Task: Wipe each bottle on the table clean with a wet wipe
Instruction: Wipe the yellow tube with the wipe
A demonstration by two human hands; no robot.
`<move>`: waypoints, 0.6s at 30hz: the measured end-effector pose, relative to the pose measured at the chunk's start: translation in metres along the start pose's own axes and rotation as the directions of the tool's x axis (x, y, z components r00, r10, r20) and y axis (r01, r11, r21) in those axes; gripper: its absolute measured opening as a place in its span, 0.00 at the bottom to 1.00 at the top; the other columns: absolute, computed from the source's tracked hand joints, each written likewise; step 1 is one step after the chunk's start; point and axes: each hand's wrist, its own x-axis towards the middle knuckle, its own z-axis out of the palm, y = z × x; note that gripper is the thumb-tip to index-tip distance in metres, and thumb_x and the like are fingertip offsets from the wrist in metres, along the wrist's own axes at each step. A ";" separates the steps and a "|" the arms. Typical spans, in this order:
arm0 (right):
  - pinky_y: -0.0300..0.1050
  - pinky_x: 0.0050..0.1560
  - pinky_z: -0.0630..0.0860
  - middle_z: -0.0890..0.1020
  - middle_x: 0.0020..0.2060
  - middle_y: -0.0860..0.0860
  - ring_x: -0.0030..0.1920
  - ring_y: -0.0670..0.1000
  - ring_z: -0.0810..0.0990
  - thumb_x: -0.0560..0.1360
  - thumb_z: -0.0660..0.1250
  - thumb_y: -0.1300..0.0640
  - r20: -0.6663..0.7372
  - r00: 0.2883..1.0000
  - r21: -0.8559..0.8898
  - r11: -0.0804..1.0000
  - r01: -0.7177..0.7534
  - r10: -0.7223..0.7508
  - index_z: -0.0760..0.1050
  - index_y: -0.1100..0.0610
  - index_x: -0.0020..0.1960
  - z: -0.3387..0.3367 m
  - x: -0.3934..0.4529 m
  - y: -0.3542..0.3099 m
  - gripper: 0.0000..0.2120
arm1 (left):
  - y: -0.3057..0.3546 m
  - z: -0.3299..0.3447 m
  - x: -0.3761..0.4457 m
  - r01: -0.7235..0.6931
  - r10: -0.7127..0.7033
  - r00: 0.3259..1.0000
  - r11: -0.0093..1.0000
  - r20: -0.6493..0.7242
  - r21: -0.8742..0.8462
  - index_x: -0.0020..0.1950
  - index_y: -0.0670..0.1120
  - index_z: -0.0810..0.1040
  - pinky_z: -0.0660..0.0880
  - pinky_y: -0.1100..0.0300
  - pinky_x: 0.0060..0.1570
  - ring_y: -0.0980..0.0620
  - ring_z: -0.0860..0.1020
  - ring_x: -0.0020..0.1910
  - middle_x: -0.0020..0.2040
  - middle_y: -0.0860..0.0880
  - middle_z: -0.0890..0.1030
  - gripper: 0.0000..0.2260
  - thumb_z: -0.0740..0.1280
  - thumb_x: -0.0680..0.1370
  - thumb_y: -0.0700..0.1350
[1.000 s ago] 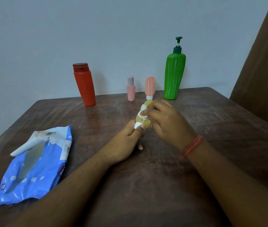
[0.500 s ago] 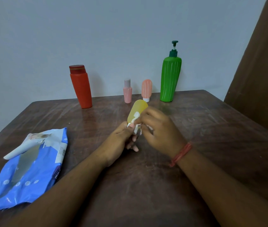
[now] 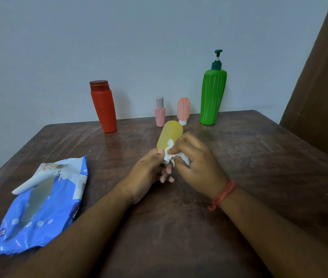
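your left hand (image 3: 149, 173) grips the yellow bottle (image 3: 169, 135) by its cap end, above mid-table. your right hand (image 3: 194, 157) pinches the wipe (image 3: 169, 155), which has slid from the rounded top a second ago down to the neck, so this bottle looks nearly done. four bottles at the back stand untouched. the blue pack (image 3: 39, 207) shows only partial letters, unreadable.

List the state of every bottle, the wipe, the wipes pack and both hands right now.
yellow bottle: held cap-down, off the table
wet wipe: crumpled, pressed on yellow bottle
left hand: grips bottle's lower end
right hand: pinches wipe
red bottle: upright, capped
green pump bottle: upright
two pink bottles: upright
wipes pack: flap open
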 end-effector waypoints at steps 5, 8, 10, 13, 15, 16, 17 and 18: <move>0.30 0.51 0.71 0.78 0.46 0.54 0.47 0.46 0.77 0.71 0.68 0.72 -0.192 0.976 -0.053 0.991 -0.119 0.107 0.81 0.61 0.47 -0.003 0.009 0.016 0.09 | 0.001 0.000 0.002 0.022 -0.026 0.997 0.998 0.068 0.051 0.55 0.40 0.70 0.78 0.50 0.48 0.52 0.68 0.29 0.36 0.48 0.75 0.16 0.57 0.80 0.52; 0.24 0.49 0.69 0.79 0.46 0.55 0.46 0.40 0.73 0.72 0.67 0.72 -0.313 0.928 -0.067 0.970 -0.234 0.202 0.82 0.61 0.48 -0.012 0.013 0.032 0.09 | 0.001 0.004 -0.001 -0.004 -0.017 0.993 0.984 0.120 0.177 0.54 0.41 0.70 0.78 0.49 0.52 0.53 0.68 0.30 0.37 0.48 0.73 0.15 0.56 0.82 0.53; 0.29 0.48 0.72 0.79 0.47 0.54 0.46 0.41 0.75 0.72 0.67 0.71 -0.294 0.934 -0.041 0.974 -0.224 0.202 0.82 0.61 0.48 -0.015 0.011 0.035 0.10 | 0.000 0.004 -0.002 -0.013 -0.012 0.993 0.978 0.116 0.209 0.54 0.41 0.71 0.77 0.48 0.54 0.53 0.67 0.30 0.38 0.48 0.72 0.16 0.56 0.82 0.54; 0.36 0.53 0.74 0.80 0.47 0.54 0.50 0.48 0.79 0.72 0.68 0.71 -0.128 0.991 -0.004 0.999 -0.049 0.049 0.82 0.61 0.49 -0.014 0.006 0.024 0.10 | 0.001 0.001 -0.002 -0.016 -0.003 0.995 0.981 0.099 0.193 0.54 0.42 0.71 0.78 0.49 0.54 0.53 0.67 0.30 0.38 0.47 0.71 0.16 0.56 0.82 0.55; 0.43 0.53 0.77 0.80 0.47 0.54 0.50 0.51 0.80 0.72 0.68 0.70 -0.066 0.998 -0.027 0.999 0.021 -0.023 0.83 0.62 0.50 -0.012 0.008 0.025 0.09 | 0.002 0.001 -0.002 -0.016 0.001 0.997 0.985 0.082 0.172 0.52 0.42 0.70 0.78 0.51 0.53 0.54 0.67 0.30 0.38 0.48 0.71 0.16 0.56 0.83 0.54; 0.46 0.53 0.78 0.80 0.47 0.54 0.50 0.52 0.81 0.73 0.68 0.70 -0.098 0.995 -0.044 0.999 0.003 -0.008 0.83 0.62 0.49 -0.011 0.011 0.027 0.09 | 0.002 0.001 -0.001 -0.015 0.001 0.997 0.984 0.076 0.175 0.51 0.42 0.70 0.79 0.51 0.52 0.54 0.67 0.30 0.37 0.48 0.71 0.15 0.56 0.84 0.54; 0.49 0.52 0.78 0.80 0.47 0.54 0.49 0.52 0.81 0.73 0.67 0.69 -0.146 0.989 -0.052 0.998 -0.030 0.022 0.83 0.61 0.49 -0.011 0.012 0.028 0.09 | 0.001 0.002 -0.001 -0.013 -0.001 0.997 0.984 0.075 0.179 0.51 0.42 0.70 0.78 0.52 0.51 0.54 0.67 0.30 0.37 0.48 0.71 0.15 0.56 0.85 0.53; 0.50 0.52 0.78 0.80 0.47 0.54 0.49 0.52 0.81 0.73 0.67 0.69 -0.165 0.986 -0.045 0.998 -0.039 0.031 0.83 0.61 0.49 -0.011 0.012 0.027 0.09 | 0.001 0.002 0.000 -0.010 -0.003 0.997 0.985 0.074 0.174 0.50 0.42 0.69 0.78 0.52 0.51 0.54 0.66 0.29 0.37 0.48 0.71 0.14 0.56 0.85 0.53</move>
